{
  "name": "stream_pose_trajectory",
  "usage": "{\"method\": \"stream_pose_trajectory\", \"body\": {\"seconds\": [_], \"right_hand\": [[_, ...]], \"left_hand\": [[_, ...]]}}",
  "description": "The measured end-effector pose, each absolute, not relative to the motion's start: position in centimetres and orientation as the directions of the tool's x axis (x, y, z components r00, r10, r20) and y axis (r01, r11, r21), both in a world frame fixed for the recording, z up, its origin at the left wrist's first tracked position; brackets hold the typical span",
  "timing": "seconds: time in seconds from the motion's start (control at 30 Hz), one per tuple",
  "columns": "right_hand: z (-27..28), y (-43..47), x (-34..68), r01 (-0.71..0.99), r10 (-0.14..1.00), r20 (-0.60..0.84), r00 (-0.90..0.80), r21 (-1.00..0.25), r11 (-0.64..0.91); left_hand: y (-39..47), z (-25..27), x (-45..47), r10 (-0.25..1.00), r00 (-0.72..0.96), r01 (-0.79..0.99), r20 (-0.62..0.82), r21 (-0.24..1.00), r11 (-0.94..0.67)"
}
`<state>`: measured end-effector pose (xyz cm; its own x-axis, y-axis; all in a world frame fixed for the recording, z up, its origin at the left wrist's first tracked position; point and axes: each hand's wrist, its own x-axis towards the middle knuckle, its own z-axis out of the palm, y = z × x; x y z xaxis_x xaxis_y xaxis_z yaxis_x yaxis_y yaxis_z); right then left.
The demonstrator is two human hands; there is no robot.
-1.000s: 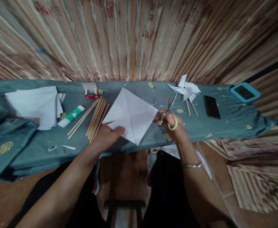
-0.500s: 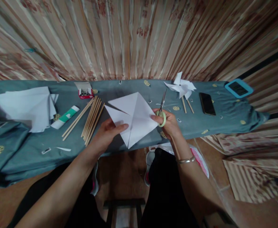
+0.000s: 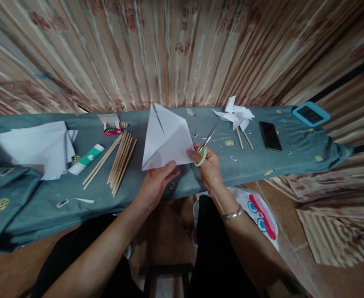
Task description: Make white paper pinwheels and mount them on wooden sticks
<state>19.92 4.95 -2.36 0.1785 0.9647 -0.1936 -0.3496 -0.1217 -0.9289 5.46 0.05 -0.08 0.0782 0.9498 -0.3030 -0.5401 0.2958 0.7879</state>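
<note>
A white square sheet of paper [image 3: 172,138], creased along its diagonals, is held up over the cloth. One slit runs inward from its far left corner. My left hand [image 3: 157,182] grips the near edge, thumb and fingers closed on it. At the right corner my right hand [image 3: 208,163] pinches the same sheet between thumb and fingers. That hand also carries scissors [image 3: 201,154] with pale green handles, their blades pointing up and away from the sheet. To the right lies a white paper pinwheel [image 3: 236,115], with two wooden sticks [image 3: 243,138] below it.
Left on the cloth-covered table [image 3: 182,182] are stacked white paper [image 3: 35,145], a green-and-white glue tube [image 3: 87,159], several wooden sticks [image 3: 122,161] and a red box [image 3: 112,127] of small metal pieces. A phone [image 3: 270,135] and blue-framed device [image 3: 311,114] lie right. Curtains hang behind.
The sheet has turned clockwise, its slit swinging from the left to the far side. My left hand has shifted right along its near edge; my right hand has moved slightly left with the scissors.
</note>
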Motion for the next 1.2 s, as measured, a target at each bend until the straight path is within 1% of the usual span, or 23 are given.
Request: {"method": "stream_pose_trajectory", "body": {"seconds": [0.1,0.23,0.3,0.37,0.47,0.53,0.6,0.67,0.73,0.8,0.9,1.07,1.2], "right_hand": [[-2.3,4.5,19.1,-0.351,0.972,-0.201,0.125,-0.925,-0.146],[-2.0,4.0,18.7,-0.310,0.975,-0.202,0.093,-0.937,-0.164],[-1.9,3.8,18.8,-0.269,0.979,-0.195,0.066,-0.948,-0.170],[-1.7,3.5,19.1,-0.210,0.983,-0.183,-0.001,-0.961,-0.179],[-1.4,3.2,20.2,-0.094,0.967,-0.172,-0.186,-0.977,-0.192],[-1.1,3.1,21.2,-0.018,0.919,-0.179,-0.351,-0.980,-0.198],[-0.8,2.9,22.2,0.045,0.842,-0.193,-0.505,-0.979,-0.197],[-0.5,2.7,22.9,0.098,0.766,-0.222,-0.603,-0.974,-0.205],[-0.4,2.4,23.1,0.142,0.703,-0.262,-0.662,-0.964,-0.225],[-0.4,2.3,23.0,0.171,0.658,-0.295,-0.692,-0.954,-0.248],[-0.6,2.1,22.7,0.190,0.633,-0.329,-0.700,-0.941,-0.278],[-0.6,2.1,22.4,0.182,0.649,-0.310,-0.695,-0.949,-0.258],[-0.4,2.1,22.4,0.184,0.665,-0.300,-0.684,-0.953,-0.241]], "left_hand": [[0.7,0.5,5.1,0.923,0.002,-0.660,-0.385,0.693,0.290],[1.3,0.9,4.5,0.898,-0.097,-0.735,-0.430,0.639,0.227],[1.5,1.0,4.2,0.885,-0.129,-0.752,-0.447,0.625,0.207],[1.7,1.0,3.8,0.884,-0.157,-0.755,-0.439,0.631,0.180],[2.0,1.1,3.0,0.896,-0.224,-0.728,-0.383,0.677,0.108],[2.2,1.3,2.2,0.900,-0.275,-0.711,-0.340,0.702,0.048],[2.4,1.6,1.5,0.898,-0.301,-0.709,-0.321,0.705,0.014],[2.4,1.9,0.9,0.907,-0.286,-0.709,-0.309,0.705,0.017],[2.5,2.1,0.5,0.917,-0.273,-0.699,-0.293,0.714,0.020],[2.5,2.2,0.3,0.919,-0.279,-0.690,-0.279,0.724,0.010],[2.5,2.2,0.4,0.914,-0.288,-0.687,-0.286,0.726,0.010],[2.2,2.2,0.9,0.928,-0.213,-0.692,-0.304,0.718,0.076],[2.1,2.0,1.1,0.918,-0.238,-0.671,-0.317,0.737,0.081]]}}
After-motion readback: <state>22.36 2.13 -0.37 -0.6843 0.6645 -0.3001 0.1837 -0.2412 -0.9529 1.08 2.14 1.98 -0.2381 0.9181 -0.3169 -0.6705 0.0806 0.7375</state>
